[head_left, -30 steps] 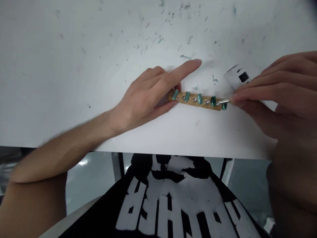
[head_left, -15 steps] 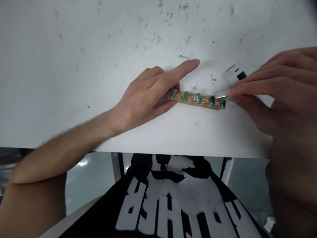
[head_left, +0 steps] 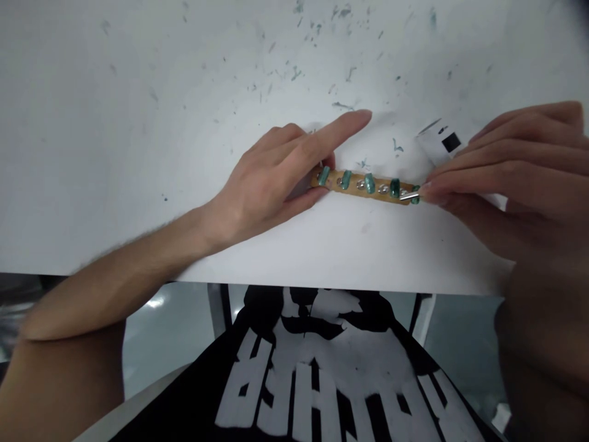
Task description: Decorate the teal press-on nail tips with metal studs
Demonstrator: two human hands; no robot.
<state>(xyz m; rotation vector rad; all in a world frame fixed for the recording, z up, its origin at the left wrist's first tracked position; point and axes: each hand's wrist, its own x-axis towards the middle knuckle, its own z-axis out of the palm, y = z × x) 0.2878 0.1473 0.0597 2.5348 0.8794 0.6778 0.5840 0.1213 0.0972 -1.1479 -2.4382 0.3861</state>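
My left hand (head_left: 276, 169) pinches the left end of a narrow tan strip (head_left: 356, 189) between thumb and fingers, its index finger stretched out above. Along the strip sit several shiny green false nails (head_left: 369, 183), with round silvery pieces (head_left: 383, 189) between them. My right hand (head_left: 510, 178) is closed round a thin silver metal stick (head_left: 408, 196). The stick's tip lies over the strip's right end, just below the dark green nail (head_left: 394, 187). The fingertips partly cover the rightmost nail. Most of the stick is hidden in the hand.
Behind my right fingers lies a white item with a black square (head_left: 437, 140), partly hidden. The white tabletop (head_left: 151, 141) carries several green-blue smears (head_left: 343, 12). Its front edge runs just before my black shirt with white print (head_left: 313, 368).
My right hand has shifted slightly down, carrying the metal stick's tip from beside the dark green nail to below it, and now covers part of the rightmost nail. My left hand stays still.
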